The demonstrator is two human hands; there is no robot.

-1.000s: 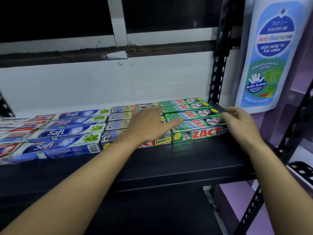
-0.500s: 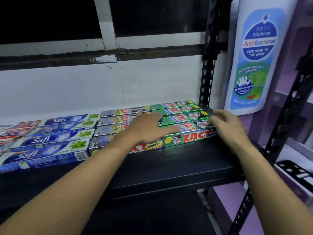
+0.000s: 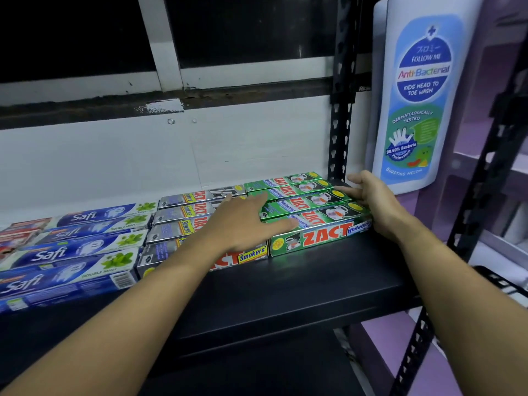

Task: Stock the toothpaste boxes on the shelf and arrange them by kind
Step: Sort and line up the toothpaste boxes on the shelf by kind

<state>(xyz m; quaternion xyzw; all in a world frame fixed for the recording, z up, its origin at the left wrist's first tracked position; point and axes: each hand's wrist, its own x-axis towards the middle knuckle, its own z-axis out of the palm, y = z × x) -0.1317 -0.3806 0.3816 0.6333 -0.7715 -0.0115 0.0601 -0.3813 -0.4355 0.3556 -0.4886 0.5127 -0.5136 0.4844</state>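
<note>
Being pressed at nine o'clock by the flat, straight-fingered left hand (image 3: 248,224) and touched at three o'clock by the relaxed right hand (image 3: 371,201), the green boxes (image 3: 311,202) are lying on the shelf (image 3: 314,281). Light, crushable card is being assumed; long sides are being favoured for gripping.

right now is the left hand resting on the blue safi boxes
No, the left hand lies flat across the silver Smokers boxes and the green Whitening boxes, while the Safi boxes sit untouched further left.
</note>
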